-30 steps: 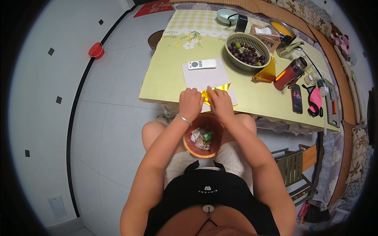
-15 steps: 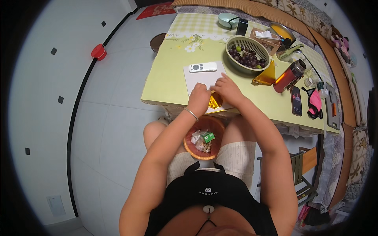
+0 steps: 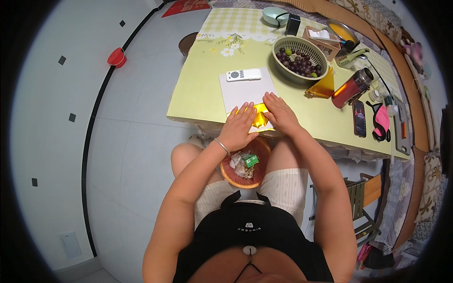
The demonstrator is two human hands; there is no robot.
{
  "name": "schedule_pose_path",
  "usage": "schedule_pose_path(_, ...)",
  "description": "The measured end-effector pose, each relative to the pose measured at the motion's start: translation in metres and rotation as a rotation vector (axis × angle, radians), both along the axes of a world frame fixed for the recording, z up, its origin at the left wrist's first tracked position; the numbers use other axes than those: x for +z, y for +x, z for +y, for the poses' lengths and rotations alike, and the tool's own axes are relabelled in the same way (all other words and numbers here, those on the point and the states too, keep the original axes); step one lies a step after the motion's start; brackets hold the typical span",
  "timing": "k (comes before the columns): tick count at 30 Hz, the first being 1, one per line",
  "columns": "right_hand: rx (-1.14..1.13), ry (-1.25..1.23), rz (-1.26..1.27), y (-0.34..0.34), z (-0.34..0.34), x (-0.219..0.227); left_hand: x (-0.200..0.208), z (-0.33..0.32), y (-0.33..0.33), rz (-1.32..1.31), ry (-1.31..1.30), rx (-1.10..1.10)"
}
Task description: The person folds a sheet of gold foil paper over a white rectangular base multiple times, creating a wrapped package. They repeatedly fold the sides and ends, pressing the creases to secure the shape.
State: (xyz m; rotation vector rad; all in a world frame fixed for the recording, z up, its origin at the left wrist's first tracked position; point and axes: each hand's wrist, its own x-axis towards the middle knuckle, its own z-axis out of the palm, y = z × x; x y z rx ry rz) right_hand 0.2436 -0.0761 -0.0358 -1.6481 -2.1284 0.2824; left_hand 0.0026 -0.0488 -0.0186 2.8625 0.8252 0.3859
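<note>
A shiny gold foil sheet (image 3: 260, 118) lies on a pale board or paper (image 3: 240, 95) at the near table edge. My left hand (image 3: 239, 123) rests flat over the foil's left side, fingers stretched forward. On its right side lies my right hand (image 3: 281, 114), fingers straight and close together. The foil's middle shows between the two hands and looks creased; its outer parts are hidden beneath them. Just beyond my fingers, a white remote control (image 3: 243, 75) sits on the pale board. A folded gold foil piece (image 3: 322, 87) stands to the right, beside the colander.
A colander (image 3: 278, 62) of grapes stands behind. To the right are a red thermos (image 3: 351, 88), a phone (image 3: 359, 119), and a pink-and-black item (image 3: 380, 120). Below the table edge, between my knees, is an orange bin (image 3: 231, 177) with rubbish. A folding stool (image 3: 357, 200) stands right.
Both hands have gone from bent fingers working at the foil to lying flat on it. More of the gold sheet shows between them, and my left hand has come slightly nearer.
</note>
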Motion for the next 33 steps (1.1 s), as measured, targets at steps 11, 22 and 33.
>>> schedule_pose_path(11,0.05,-0.107,-0.169,0.003,-0.002,0.01,0.006,-0.011,-0.018,0.084,0.077,-0.099)
schedule_pose_path(22,0.043,-0.129,-0.192,-0.001,-0.007,0.016,0.009,-0.007,-0.031,0.09,0.062,-0.202)
schedule_pose_path(33,0.171,-0.125,0.141,0.026,-0.011,0.009,-0.017,0.013,-0.04,-0.516,-0.274,0.069)
